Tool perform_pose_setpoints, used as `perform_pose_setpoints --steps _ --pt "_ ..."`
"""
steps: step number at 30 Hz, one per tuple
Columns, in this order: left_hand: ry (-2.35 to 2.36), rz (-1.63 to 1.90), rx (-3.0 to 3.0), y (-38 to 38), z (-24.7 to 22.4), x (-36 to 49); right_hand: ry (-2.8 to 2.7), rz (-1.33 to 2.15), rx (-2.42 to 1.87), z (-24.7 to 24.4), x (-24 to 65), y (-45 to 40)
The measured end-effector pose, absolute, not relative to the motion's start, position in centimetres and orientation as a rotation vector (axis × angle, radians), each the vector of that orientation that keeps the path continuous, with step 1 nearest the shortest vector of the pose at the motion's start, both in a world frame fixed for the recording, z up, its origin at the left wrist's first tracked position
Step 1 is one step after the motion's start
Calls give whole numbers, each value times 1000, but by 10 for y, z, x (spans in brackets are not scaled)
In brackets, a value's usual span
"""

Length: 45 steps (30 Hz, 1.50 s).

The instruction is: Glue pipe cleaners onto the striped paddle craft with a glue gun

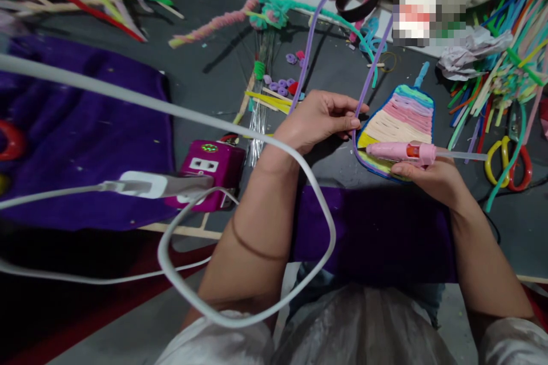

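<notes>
Between the thumb and fingers of my left hand point(323, 117) is a thin purple strip point(371, 71), which runs down to the left edge of a striped, bell-shaped craft piece point(406, 120). My right hand point(434, 177) is closed around a pink glue gun point(400, 152), with a glue stick out of its back. The gun's tip is at the lower left edge of the piece, near the strip. The piece has green, lilac, pink, cream and yellow bands, a blue border and a small blue stem. Another purple strip point(309, 48) rises behind my left wrist.
A white cable point(317, 182) loops across the view over my left forearm. At left are a magenta power socket point(203, 168) and purple cloth point(85, 125). Scissors point(507, 165) and bundled colored strips point(518, 74) lie right. Small purple rolls point(282, 86) and wires lie behind my left hand.
</notes>
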<state>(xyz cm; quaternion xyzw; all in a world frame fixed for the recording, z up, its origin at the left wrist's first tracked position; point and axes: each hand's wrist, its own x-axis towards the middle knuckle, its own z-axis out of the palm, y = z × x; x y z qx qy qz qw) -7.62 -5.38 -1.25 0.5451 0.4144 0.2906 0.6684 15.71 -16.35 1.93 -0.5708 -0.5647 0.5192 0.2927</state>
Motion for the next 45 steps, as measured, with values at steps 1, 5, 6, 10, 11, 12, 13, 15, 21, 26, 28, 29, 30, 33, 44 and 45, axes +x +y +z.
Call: perform_pose_setpoints --steps 1,5,6,10,11,12,13,15,21,26,28,29,30,33,44,45 --pt "937 657 1225 -54 -12 -76 -1505 1388 -1521 19 157 -163" --pt "942 646 1207 -54 -10 -76 -1517 1437 -1513 22 158 -162" --pt "945 641 1207 -54 -10 -76 -1521 1442 -1502 22 158 -162" --pt "957 637 1237 -54 -10 -77 -1524 1484 -1432 24 157 -161" --pt "956 638 1242 -54 -10 -77 -1516 1498 -1422 24 157 -161" --pt "955 638 1244 -54 -10 -77 -1509 1507 -1418 24 157 -161" --pt "953 637 1240 -54 -10 -77 -1503 1516 -1416 24 157 -161" --pt "954 636 1228 -54 -9 -77 -1511 1523 -1410 24 158 -161" --pt "967 621 1224 -55 -9 -77 -1514 1451 -1495 20 159 -163" --pt "981 609 1258 -54 -8 -78 -1520 1459 -1494 18 161 -164" --pt "986 606 1264 -54 -7 -78 -1530 1477 -1478 20 160 -163" --pt "987 605 1268 -54 -7 -78 -1529 1467 -1494 21 160 -163" --pt "988 605 1274 -54 -7 -78 -1524 1447 -1521 22 159 -163" --pt "985 599 1279 -54 -8 -79 -1501 1414 -1575 23 158 -163" --pt "966 612 1245 -54 -8 -79 -1575 1484 -1481 18 167 -163" --pt "970 616 1253 -54 -8 -78 -1578 1500 -1462 19 166 -163"
